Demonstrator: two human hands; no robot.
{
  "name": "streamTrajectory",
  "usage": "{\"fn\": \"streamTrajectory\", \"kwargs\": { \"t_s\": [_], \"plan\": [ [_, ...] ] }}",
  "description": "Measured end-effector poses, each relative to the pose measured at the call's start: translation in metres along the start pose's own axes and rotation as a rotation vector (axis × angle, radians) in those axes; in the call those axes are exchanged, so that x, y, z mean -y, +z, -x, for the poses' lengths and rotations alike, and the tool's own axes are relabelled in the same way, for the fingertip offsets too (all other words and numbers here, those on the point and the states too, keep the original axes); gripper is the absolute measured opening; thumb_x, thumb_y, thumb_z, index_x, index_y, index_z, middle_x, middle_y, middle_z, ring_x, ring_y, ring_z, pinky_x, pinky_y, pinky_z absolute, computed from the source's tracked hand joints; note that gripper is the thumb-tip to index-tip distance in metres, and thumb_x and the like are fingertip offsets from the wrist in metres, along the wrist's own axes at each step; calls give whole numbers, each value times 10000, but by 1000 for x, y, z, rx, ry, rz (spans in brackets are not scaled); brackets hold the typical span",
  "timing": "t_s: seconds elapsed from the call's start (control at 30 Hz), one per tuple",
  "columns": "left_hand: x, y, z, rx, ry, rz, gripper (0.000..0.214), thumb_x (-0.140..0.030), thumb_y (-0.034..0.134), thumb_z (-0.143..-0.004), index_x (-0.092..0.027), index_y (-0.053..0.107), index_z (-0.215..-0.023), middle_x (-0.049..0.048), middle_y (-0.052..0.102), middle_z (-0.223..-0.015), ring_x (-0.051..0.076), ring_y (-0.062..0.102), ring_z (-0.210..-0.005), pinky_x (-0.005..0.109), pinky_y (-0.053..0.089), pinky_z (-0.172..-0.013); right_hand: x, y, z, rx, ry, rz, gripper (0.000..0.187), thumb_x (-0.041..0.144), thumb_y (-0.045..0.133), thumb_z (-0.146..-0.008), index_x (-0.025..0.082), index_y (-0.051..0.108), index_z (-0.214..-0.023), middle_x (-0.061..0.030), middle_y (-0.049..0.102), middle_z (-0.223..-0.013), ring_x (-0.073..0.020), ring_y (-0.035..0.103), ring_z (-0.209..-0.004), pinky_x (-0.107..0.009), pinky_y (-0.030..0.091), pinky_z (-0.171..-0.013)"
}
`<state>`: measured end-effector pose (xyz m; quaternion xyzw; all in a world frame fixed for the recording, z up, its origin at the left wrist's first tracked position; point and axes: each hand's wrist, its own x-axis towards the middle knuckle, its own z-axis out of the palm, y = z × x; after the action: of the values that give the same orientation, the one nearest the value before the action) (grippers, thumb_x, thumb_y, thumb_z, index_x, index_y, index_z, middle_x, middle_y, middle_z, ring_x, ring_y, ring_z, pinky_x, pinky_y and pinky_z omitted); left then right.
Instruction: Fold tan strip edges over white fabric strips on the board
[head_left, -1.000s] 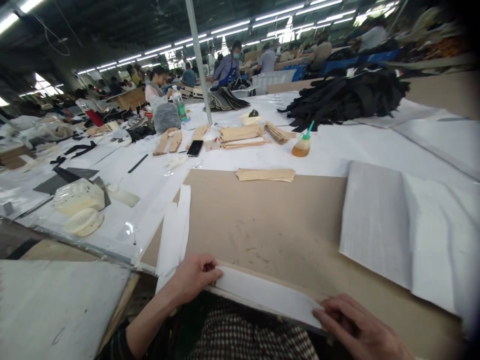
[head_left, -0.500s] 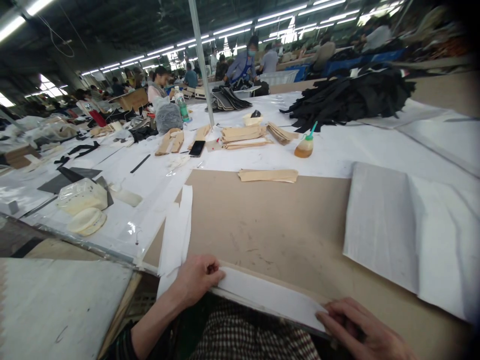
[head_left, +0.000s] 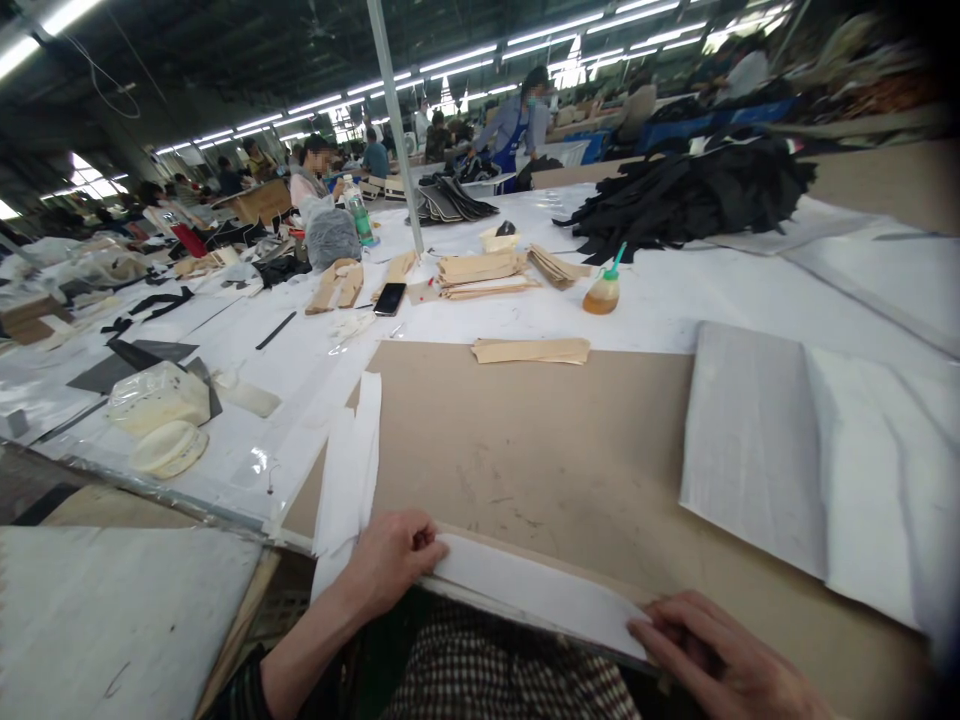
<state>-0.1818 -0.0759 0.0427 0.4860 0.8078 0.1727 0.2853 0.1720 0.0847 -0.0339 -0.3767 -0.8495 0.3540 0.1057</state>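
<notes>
A long white strip (head_left: 536,588) lies along the front edge of the brown board (head_left: 510,450), with a tan edge showing along its far side. My left hand (head_left: 401,550) pinches the strip's left end between thumb and curled fingers. At the opposite end, my right hand (head_left: 697,640) grips the strip's right corner, thumb and fingers closed on it. More white strips (head_left: 349,460) lie in an overlapping pile just beyond my left hand. A small stack of tan strips (head_left: 531,350) rests on the board's far edge.
Folded grey-white sheets (head_left: 757,450) cover the board's right side. Further back are a glue bottle (head_left: 602,292) with a green nozzle, a phone (head_left: 390,298), tan stacks (head_left: 484,270) and a heap of black strips (head_left: 697,195). A plastic tub (head_left: 160,395) stands at left. Other people work behind.
The camera view has shifted slightly. Both hands keep their hold on the white strip in nearly the same place. In the background, a person in a blue apron has shifted position.
</notes>
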Motion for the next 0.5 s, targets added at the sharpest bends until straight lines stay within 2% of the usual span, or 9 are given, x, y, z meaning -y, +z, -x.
{"fn": "streamTrajectory", "kwargs": {
  "t_s": [0.1, 0.17, 0.23, 0.3, 0.33, 0.4, 0.47, 0.5],
  "plan": [
    [0, 1, 2, -1, 11, -20, 219, -338, 595, -886, -191, 599, -724, -23, 594, -707, 152, 550, -694, 252, 320, -624, 6, 0, 3, -59, 7, 30, 317, 564, 596, -916, 258, 674, -891, -5, 633, -758, -160, 638, -633, -206, 533, -601],
    [1, 5, 4, -9, 12, -25, 199, -331, 580, -905, -196, 570, -760, -32, 573, -705, 153, 543, -685, 255, 321, -623, 16, 1, 5, -159, 2, 32, 280, 518, 591, -934, 255, 657, -1008, -12, 643, -853, -143, 630, -614, -209, 544, -583],
    [4, 11, 7, -30, 7, -59, 162, -330, 566, -928, -205, 538, -829, -52, 538, -681, 151, 536, -645, 257, 322, -604, 28, 3, 7, -262, -44, 26, 255, 441, 554, -968, 251, 630, -1120, -68, 634, -1114, -130, 650, -665, -215, 566, -600],
    [7, 20, 10, -88, 70, -147, 118, -303, 522, -966, -211, 519, -892, -54, 540, -701, 157, 553, -647, 263, 350, -602, 37, 4, 8, -289, -138, 57, 216, 330, 482, -1006, 264, 639, -1139, -106, 550, -1324, -135, 676, -785, -221, 578, -637],
    [9, 24, 11, -123, 160, -206, 86, -266, 490, -985, -212, 527, -928, -36, 572, -755, 166, 576, -694, 270, 383, -630, 41, 4, 8, -277, -190, 82, 233, 273, 447, -1014, 273, 656, -1117, -107, 528, -1361, -143, 678, -844, -228, 581, -665],
    [9, 33, 12, -186, 440, -327, 136, -170, 438, -997, -216, 566, -1005, 19, 636, -938, 196, 605, -871, 304, 449, -756, 44, 3, 9, -234, -272, 142, 293, 188, 413, -1006, 279, 686, -1059, -105, 547, -1346, -167, 669, -932, -258, 586, -723],
    [8, 40, 12, -243, 708, -421, 220, -103, 429, -984, -211, 598, -1073, 55, 651, -1080, 230, 582, -1015, 358, 460, -888, 44, 1, 9, -212, -309, 188, 310, 148, 421, -986, 275, 700, -1030, -108, 574, -1326, -192, 660, -979, -292, 589, -769],
    [7, 41, 12, -274, 795, -455, 236, -91, 431, -979, -200, 607, -1093, 65, 657, -1096, 242, 574, -1041, 377, 456, -922, 43, 0, 10, -207, -314, 202, 311, 136, 430, -976, 273, 703, -1033, -110, 581, -1327, -200, 658, -993, -302, 591, -781]
  ]
}}
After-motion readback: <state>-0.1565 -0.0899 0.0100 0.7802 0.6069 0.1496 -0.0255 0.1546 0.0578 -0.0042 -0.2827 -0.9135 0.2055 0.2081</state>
